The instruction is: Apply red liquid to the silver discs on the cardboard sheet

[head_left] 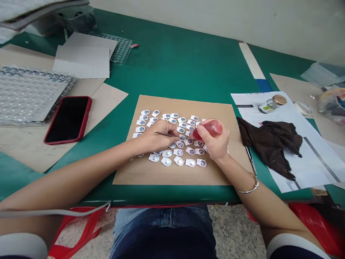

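Observation:
My left hand (159,136) is closed around slim metal tweezers (165,133), their tips low over the middle of a brown cardboard sheet (172,176). Rows of small white tags with round metallic-looking pieces (179,160) lie on this sheet. In my right hand (217,140) is a soft red squeeze bottle (208,128), tilted down towards the tags close to the tweezer tips. Its lower end is largely hidden by my fingers. Both hands cover some of the tags.
A red-cased phone (68,119) and bubble wrap (29,95) lie left. Right are a dark brown cloth (269,138), a small glass jar (272,104), printed paper (323,158) and a thin metal tool (251,160). A grey cable (54,213) crosses the lower left.

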`<state>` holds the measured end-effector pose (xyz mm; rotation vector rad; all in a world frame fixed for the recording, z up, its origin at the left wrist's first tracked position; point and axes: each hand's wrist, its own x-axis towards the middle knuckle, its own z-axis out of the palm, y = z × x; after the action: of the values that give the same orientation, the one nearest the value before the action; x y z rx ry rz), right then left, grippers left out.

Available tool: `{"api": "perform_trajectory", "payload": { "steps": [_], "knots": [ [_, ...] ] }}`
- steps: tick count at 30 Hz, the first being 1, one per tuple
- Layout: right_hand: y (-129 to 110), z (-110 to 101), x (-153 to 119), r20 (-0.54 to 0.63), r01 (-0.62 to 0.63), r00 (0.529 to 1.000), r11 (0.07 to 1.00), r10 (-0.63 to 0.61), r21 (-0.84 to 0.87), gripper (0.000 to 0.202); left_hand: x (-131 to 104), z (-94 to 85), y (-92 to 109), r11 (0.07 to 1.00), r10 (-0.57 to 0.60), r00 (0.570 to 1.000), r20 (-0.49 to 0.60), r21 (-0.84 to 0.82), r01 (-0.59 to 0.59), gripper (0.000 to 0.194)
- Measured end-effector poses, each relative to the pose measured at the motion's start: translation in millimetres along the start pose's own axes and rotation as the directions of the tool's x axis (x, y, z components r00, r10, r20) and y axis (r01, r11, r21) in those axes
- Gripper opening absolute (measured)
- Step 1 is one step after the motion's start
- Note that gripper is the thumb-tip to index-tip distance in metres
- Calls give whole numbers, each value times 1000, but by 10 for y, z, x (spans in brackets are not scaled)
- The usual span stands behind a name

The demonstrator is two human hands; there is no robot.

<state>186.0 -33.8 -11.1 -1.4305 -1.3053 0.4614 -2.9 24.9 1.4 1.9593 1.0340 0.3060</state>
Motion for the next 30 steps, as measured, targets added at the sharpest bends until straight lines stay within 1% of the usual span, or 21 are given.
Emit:
{"api": "perform_trajectory", "payload": {
  "steps": [9, 13, 18, 24, 30],
  "knots": [
    [8, 22, -10, 21, 18, 1000, 1000, -18, 4, 18, -9, 31, -73, 999, 36, 999, 5, 0, -36, 13],
    [10, 34, -12, 30, 11, 1000, 1000, -11, 13, 19, -7, 44, -77, 999, 44, 999, 0, -11, -44, 14],
    [25, 30, -13, 14, 7, 1000, 1000, -7, 3, 21, -4, 49, -75, 999, 50, 999, 15, -19, -49, 15],
    [14, 37, -19, 19, 48, 999, 999, -47, -12, 20, -3, 34, -56, 999, 54, 999, 6, -3, -54, 14],
    [-2, 37, -41, 54, 141, 989, 989, -139, -45, 19, -10, 20, -30, 998, 67, 998, 18, 2, -67, 14]
  ]
}}
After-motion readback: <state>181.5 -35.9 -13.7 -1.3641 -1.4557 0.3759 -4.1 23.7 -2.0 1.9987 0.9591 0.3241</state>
